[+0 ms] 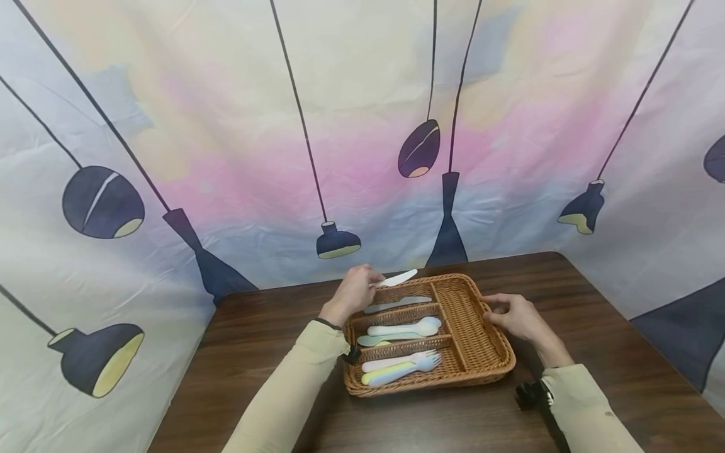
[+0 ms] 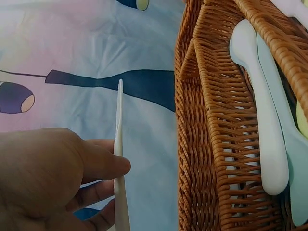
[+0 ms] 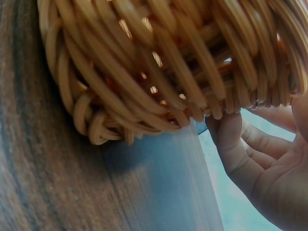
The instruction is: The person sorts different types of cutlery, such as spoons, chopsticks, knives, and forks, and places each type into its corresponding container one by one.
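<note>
My left hand [image 1: 354, 290] pinches a white plastic knife [image 1: 399, 277] between thumb and fingers, above the back left rim of a brown wicker basket [image 1: 467, 327]. In the left wrist view the knife [image 2: 120, 130] stands edge-on beside the basket wall [image 2: 185, 144]. A pale blue knife [image 1: 396, 305] lies in the back compartment. The middle one holds a white spoon [image 1: 403, 329] over a pale green utensil [image 1: 391, 340]. Several pastel forks [image 1: 404, 367] lie in the front compartment. My right hand [image 1: 518, 318] grips the basket's right rim, thumb and fingers on either side.
The basket sits on a dark wooden table [image 1: 255, 352], its long right compartment bare. A cloth backdrop [image 1: 368, 157] printed with hanging lamps rises behind the table's back edge and along its sides.
</note>
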A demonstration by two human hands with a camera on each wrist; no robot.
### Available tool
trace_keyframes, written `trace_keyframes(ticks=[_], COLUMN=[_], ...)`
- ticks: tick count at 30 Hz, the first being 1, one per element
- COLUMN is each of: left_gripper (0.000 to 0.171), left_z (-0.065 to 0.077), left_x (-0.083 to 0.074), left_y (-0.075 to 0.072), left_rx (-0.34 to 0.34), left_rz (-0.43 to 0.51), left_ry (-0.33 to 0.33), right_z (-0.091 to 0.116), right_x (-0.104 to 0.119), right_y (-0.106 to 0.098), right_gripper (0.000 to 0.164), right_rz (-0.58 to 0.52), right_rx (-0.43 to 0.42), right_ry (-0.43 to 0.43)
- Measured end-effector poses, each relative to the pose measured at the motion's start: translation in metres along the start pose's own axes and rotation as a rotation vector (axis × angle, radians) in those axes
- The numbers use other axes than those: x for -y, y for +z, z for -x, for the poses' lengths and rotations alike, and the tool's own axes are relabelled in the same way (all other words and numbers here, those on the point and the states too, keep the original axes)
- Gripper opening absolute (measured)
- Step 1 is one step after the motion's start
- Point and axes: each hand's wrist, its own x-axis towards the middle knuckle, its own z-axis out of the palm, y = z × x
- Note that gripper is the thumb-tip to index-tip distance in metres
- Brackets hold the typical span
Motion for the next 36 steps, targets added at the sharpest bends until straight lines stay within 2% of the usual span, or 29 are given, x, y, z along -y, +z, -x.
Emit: trace_keyframes(ticks=[7, 16, 26, 29, 32, 36], left_gripper=[0.041, 0.040, 0.042, 0.046, 0.051, 0.061], left_z=[-0.001, 0.004, 0.016, 0.023, 0.033, 0.052], left_x=[-0.002, 0.000, 0.006, 0.010, 0.015, 0.025], left_y=[0.000, -0.003, -0.010, -0.015, -0.019, -0.026], left_rx=[0.000, 0.025, 0.001, -0.004, -0.022, -0.077], left_rz=[0.037, 0.033, 0.035, 0.024, 0.007, -0.032], left_ry=[-0.003, -0.044, -0.047, -0.036, -0.019, 0.006], right_z=[-0.001, -0.003, -0.009, -0.008, -0.008, -0.011], right_x=[0.001, 0.004, 0.004, 0.003, 0.003, 0.011], right_y=[0.001, 0.001, 0.000, 0.001, 0.003, 0.005], right_gripper=[0.045, 0.045, 0.042, 0.039, 0.037, 0.051], right_rz=[0.003, 0.001, 0.091, 0.144, 0.204, 0.294], right_rx=[0.000, 0.013, 0.002, -0.037, -0.113, -0.214], right_ry=[-0.001, 0.012, -0.006, -0.027, -0.097, -0.218])
